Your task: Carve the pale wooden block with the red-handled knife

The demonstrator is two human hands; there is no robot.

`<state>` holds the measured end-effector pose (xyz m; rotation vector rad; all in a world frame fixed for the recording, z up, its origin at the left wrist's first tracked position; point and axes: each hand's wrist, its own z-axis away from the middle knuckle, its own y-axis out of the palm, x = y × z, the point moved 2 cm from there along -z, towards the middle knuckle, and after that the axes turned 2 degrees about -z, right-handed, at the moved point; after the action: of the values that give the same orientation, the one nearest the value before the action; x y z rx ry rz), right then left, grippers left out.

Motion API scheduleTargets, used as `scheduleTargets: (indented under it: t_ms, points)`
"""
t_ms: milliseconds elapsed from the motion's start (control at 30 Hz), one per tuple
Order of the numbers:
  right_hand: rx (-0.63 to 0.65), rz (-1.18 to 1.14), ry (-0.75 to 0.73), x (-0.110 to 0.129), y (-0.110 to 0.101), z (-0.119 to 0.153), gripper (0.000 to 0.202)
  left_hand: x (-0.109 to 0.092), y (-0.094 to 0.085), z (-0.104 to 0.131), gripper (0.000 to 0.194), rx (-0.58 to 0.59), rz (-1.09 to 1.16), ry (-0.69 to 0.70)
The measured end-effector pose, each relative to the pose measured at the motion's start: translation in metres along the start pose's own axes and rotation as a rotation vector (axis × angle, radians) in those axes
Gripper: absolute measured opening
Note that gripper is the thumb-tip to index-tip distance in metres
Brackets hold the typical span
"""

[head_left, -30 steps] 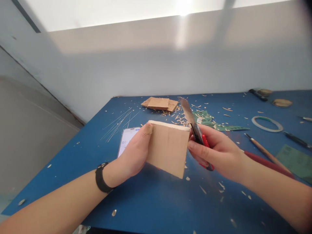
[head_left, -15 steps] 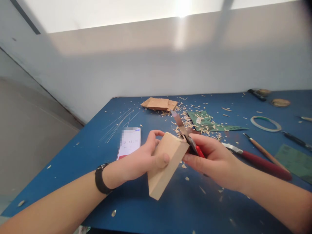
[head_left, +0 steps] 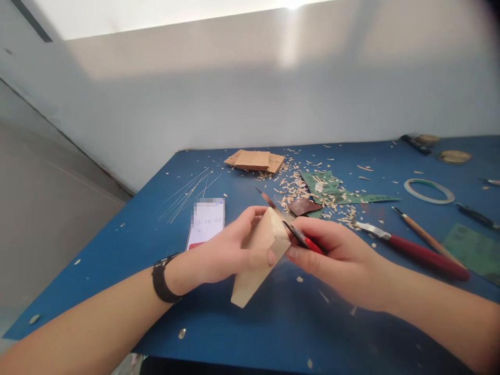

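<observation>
From my distant seat I am viewing a blue table (head_left: pixel 97 307) beneath both hands. The left hand (head_left: pixel 230 250) is clasping the pale wooden block (head_left: pixel 252 281), thumb pressing the near side and the other fingers partly hidden behind; the right hand (head_left: pixel 339 255) is curling closed around the red-handled knife (head_left: pixel 300 237), though I am not seeing clearly whether its thumb is touching the wood. The block is lying tilted between the hands, above the table, its upper end turning toward the knife. I am judging it light, stiff and dry enough to be resisting slips, its corners perhaps chipping easily; its broad faces are offering the safest hold, well below the blade. The slim, rigid knife is calling for a handle grip. Shavings (head_left: pixel 291 185) are lying beyond.
</observation>
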<state>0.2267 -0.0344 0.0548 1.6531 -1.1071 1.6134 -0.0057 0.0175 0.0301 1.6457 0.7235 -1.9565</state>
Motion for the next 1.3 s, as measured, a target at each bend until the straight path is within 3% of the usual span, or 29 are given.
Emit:
scheduleTargets:
  t_ms: [267,400,567,733,933,1167,1300]
  points:
    - [0.051,0.179,0.011,0.009,-0.003,0.001,0.027,-0.003,0.005,0.004,0.105,-0.024,0.034,-0.024]
    - [-0.001,0.54,-0.07,0.021,-0.007,0.006,0.042,-0.012,0.012,0.004,0.107,-0.054,0.015,-0.036]
    - [-0.041,0.888,-0.088,0.021,-0.008,0.006,0.04,-0.014,0.004,0.004,0.118,-0.17,-0.18,-0.061]
    - [-0.032,0.974,-0.085,0.012,-0.009,0.002,0.037,-0.007,-0.002,0.003,0.121,-0.142,-0.217,-0.042]
    - [0.0,1.028,-0.179,0.009,-0.007,0.003,0.026,-0.011,-0.005,0.002,0.106,-0.149,-0.288,0.004]
    - [-0.027,1.072,-0.181,0.008,-0.007,0.007,0.036,-0.017,-0.003,0.001,0.104,-0.172,-0.359,-0.032]
    - [-0.074,1.062,-0.254,0.005,-0.005,0.007,0.038,-0.013,-0.003,0.0,0.108,-0.177,-0.394,-0.013]
